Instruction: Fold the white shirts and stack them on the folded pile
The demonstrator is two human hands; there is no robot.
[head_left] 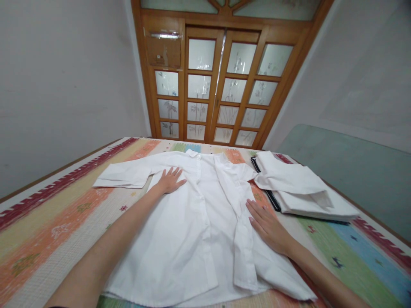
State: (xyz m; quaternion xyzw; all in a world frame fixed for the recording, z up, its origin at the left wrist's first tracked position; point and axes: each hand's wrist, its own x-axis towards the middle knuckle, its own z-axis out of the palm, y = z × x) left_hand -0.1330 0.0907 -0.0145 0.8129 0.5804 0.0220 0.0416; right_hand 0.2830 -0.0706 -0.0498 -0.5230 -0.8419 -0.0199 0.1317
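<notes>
A white long-sleeved shirt (167,239) lies spread front side up on a striped cloth, its collar (192,153) at the far end. My left hand (170,180) rests flat on the shirt's upper left chest, fingers spread. On the right side of the body, my right hand (266,224) lies flat on the fabric with fingers stretched out. Its front edges are apart lower down, and the right front panel is rumpled. The left sleeve reaches out to the left; the right sleeve runs toward a stack of folded white clothes (308,203) and overlaps it.
Under everything is a colourful striped cloth (80,231) on a bed or table. Something dark (269,192) shows beneath the folded stack. A pale green panel (346,171) stands along the right edge. Wooden glass-paned doors (218,85) are at the back, between grey walls.
</notes>
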